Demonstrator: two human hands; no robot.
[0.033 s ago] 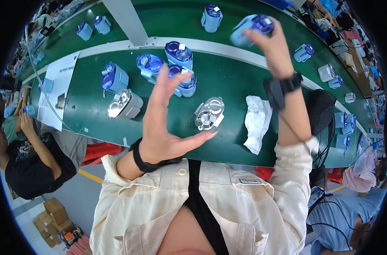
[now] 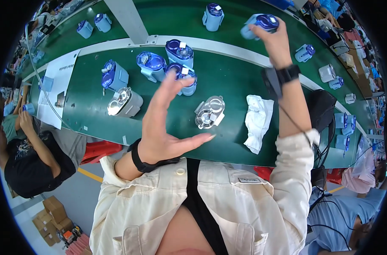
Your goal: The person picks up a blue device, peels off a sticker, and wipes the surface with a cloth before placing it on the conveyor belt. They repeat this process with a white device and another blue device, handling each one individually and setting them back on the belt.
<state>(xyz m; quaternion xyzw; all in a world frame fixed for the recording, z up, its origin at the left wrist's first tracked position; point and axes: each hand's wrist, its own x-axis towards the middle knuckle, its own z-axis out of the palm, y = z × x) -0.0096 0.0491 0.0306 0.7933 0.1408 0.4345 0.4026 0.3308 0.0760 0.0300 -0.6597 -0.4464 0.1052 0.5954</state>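
Container [image 2: 261,20] sits gripped between fingers [image 2: 282,28] of the right hand [image 2: 277,46].

You're in a factory: co-workers [image 2: 32,170] by the edges of your long green bench [image 2: 231,144], bearing matching light-blue plastic containers [image 2: 117,77].

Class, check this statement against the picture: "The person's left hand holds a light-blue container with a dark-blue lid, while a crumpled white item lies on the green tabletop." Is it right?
Not quite: the head view shows the right hand holding the light-blue container with its dark-blue lid. The crumpled white item does lie on the green tabletop.
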